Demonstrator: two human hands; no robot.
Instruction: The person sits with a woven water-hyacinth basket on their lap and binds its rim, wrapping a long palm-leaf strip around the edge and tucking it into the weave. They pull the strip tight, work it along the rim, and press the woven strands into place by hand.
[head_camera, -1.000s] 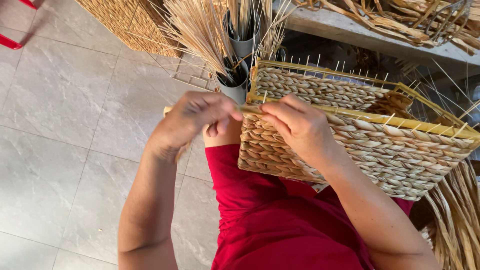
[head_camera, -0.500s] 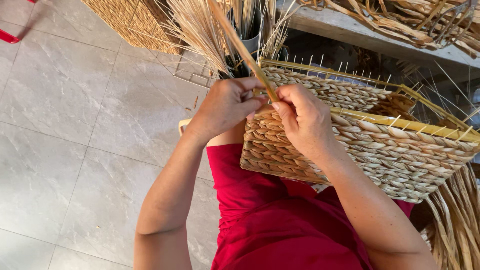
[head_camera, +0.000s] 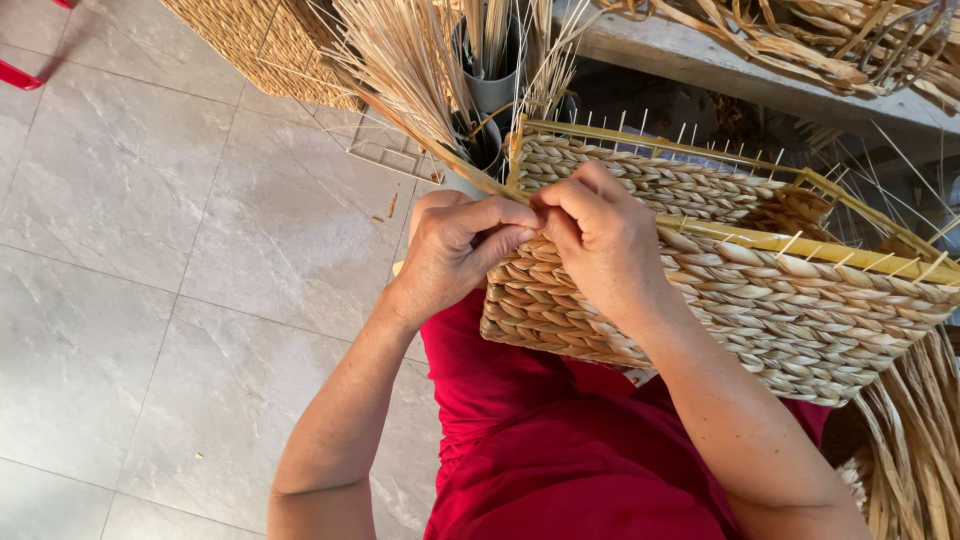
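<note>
Here we pinch a flat straw strand between our left hand and right hand at the near corner of the woven basket resting on our red-clothed lap.

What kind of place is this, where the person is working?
Probably a basket-weaving workshop. The two hands, left hand and right hand, work at the corner of a half-woven basket. Bundles of dry straw stand in grey pots, and more fibre lies on a shelf.
</note>
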